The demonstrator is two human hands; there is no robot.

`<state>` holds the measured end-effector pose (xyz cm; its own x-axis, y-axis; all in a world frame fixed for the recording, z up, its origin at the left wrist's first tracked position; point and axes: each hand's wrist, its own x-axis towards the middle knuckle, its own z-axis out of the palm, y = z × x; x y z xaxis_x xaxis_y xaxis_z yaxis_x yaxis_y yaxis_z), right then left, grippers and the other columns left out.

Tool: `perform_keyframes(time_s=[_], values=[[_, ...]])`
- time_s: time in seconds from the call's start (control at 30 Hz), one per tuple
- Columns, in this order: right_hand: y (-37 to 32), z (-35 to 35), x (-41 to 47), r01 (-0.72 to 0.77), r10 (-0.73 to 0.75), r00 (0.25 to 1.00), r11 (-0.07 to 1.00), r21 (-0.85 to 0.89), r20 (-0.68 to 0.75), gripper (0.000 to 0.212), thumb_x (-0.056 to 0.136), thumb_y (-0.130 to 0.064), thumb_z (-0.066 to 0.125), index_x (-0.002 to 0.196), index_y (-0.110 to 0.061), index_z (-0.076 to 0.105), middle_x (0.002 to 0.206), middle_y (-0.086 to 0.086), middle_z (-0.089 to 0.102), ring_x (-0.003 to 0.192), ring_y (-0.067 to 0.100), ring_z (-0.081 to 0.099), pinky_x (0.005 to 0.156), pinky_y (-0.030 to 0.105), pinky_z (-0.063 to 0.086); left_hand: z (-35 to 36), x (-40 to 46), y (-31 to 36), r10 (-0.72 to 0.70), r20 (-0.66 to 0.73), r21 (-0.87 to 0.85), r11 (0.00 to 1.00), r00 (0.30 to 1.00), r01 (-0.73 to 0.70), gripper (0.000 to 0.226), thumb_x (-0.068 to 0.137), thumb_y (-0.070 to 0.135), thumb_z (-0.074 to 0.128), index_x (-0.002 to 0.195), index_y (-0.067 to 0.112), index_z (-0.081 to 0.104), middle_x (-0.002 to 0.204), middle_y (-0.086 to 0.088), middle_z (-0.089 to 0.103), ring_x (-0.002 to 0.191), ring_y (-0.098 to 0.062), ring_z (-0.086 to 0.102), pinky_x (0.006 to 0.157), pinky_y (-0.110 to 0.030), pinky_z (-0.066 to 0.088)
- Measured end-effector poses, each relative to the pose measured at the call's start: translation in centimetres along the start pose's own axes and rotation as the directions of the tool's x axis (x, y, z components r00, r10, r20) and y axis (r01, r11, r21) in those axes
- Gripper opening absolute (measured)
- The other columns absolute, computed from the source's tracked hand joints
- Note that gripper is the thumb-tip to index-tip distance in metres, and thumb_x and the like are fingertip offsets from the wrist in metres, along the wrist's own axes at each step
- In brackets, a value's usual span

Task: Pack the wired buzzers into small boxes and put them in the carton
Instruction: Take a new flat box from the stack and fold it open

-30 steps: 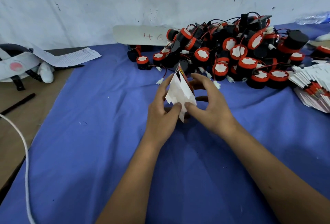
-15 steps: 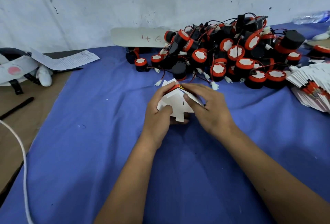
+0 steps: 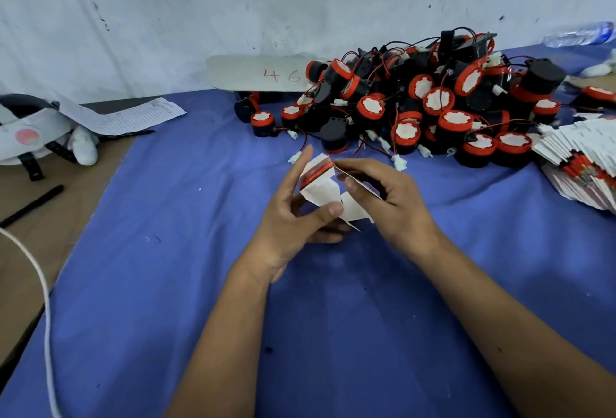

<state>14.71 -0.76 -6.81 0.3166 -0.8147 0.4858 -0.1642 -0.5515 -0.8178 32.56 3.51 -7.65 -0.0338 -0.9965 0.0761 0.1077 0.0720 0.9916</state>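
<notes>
A: Box (image 3: 321, 192), small, white with red edge, half erected: above the blue cloth (image 3: 166, 284), just short of the buzzer heap (image 3: 433, 107). Left hand (image 3: 293, 217) grips it, thumb pressed on a flap; right hand (image 3: 390, 204) pinches the opposite panel.

B: Risk?

A: Likely a creased or torn flap if the thin card is forced.

B: Surroundings?

A: Right of the heap, flat box blanks (image 3: 580, 164); tangled wires may snag neighbours. Behind it, a board marked 46 (image 3: 256, 74). No carton visible.
</notes>
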Motion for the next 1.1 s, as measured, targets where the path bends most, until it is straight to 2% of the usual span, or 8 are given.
perform_keyframes(time_s=[0.07,0.2,0.4,0.63,0.77,0.9,1.0,1.1], values=[[-0.3,0.1,-0.1,0.028,-0.028,0.999,1.000,0.000,0.024,0.024,0.100,-0.027,0.057,0.122,-0.030,0.067,0.119,-0.010,0.072,0.114,0.009,0.066,0.094,0.023,0.052,0.2,0.1,-0.2,-0.003,-0.051,0.059,0.998,0.999,0.006,0.098,0.069,0.034,0.091,0.149,0.058,0.040,0.130,-0.006,0.068,0.088,-0.031,0.078,0.064,-0.037,0.063],[-0.4,0.5,-0.2,0.082,-0.081,0.996,0.996,-0.017,0.046,0.029,0.101,-0.022,0.056,0.127,-0.017,0.067,0.123,-0.004,0.071,0.119,0.014,0.064,0.098,0.028,0.052,0.3,0.2,-0.1,0.062,-0.119,0.121,0.992,0.991,-0.048,0.093,0.062,0.045,0.091,0.144,0.055,0.048,0.138,0.006,0.060,0.105,-0.015,0.073,0.064,-0.033,0.062],[-0.4,0.1,-0.1,0.076,-0.078,0.993,0.997,0.028,0.086,0.035,0.099,-0.019,0.057,0.132,-0.010,0.066,0.127,-0.002,0.069,0.122,0.018,0.063,0.101,0.035,0.052,0.4,0.2,0.1,0.140,-0.122,0.150,0.981,0.983,-0.121,0.079,0.070,0.040,0.089,0.142,0.045,0.056,0.128,0.014,0.067,0.107,-0.008,0.071,0.070,-0.025,0.060],[-0.9,0.5,-0.5,0.120,-0.115,0.971,0.993,-0.010,0.207,0.046,0.093,-0.020,0.070,0.138,-0.018,0.061,0.138,-0.011,0.062,0.132,0.009,0.055,0.106,0.022,0.044,-0.1,0.6,-0.4,0.123,-0.201,0.084,0.991,0.972,-0.108,0.052,0.077,0.018,0.072,0.124,0.038,0.063,0.134,-0.010,0.065,0.103,-0.024,0.072,0.064,-0.030,0.061],[-0.8,0.4,-0.5,0.004,-0.024,0.973,0.996,0.089,0.229,0.062,0.089,-0.031,0.073,0.147,-0.028,0.051,0.153,-0.016,0.046,0.144,0.003,0.040,0.107,0.037,0.049,-0.3,0.8,-0.5,0.051,-0.256,-0.079,0.994,0.965,-0.073,0.052,0.079,0.014,0.069,0.126,0.033,0.063,0.117,-0.004,0.074,0.098,-0.020,0.074,0.066,-0.032,0.060],[-0.3,0.0,-0.3,-0.108,0.047,0.978,0.947,0.301,0.201,0.047,0.094,-0.022,0.058,0.141,-0.016,0.058,0.154,-0.010,0.047,0.146,0.007,0.039,0.108,0.040,0.047,-0.2,0.9,-0.6,-0.010,-0.251,-0.201,0.979,0.968,-0.042,0.051,0.084,0.022,0.068,0.134,0.026,0.058,0.120,-0.008,0.075,0.106,-0.028,0.075,0.073,-0.038,0.062],[0.0,0.2,-0.1,-0.099,0.058,0.983,0.966,0.237,0.175,0.043,0.095,-0.030,0.061,0.137,-0.020,0.063,0.151,-0.011,0.050,0.142,0.003,0.042,0.097,0.025,0.053,0.1,0.8,-0.4,-0.048,-0.239,-0.254,0.967,0.970,-0.014,0.055,0.083,0.023,0.072,0.136,0.023,0.054,0.116,-0.009,0.076,0.100,-0.029,0.077,0.071,-0.038,0.063],[0.2,0.3,0.0,-0.085,0.073,0.993,0.987,0.134,0.095,0.037,0.093,-0.032,0.072,0.129,-0.026,0.068,0.140,-0.008,0.060,0.134,0.005,0.052,0.088,0.043,0.060,0.3,0.6,-0.3,-0.049,-0.214,-0.223,0.975,0.976,0.000,0.061,0.081,0.028,0.078,0.134,0.025,0.048,0.109,-0.001,0.077,0.098,-0.029,0.077,0.072,-0.042,0.063]])
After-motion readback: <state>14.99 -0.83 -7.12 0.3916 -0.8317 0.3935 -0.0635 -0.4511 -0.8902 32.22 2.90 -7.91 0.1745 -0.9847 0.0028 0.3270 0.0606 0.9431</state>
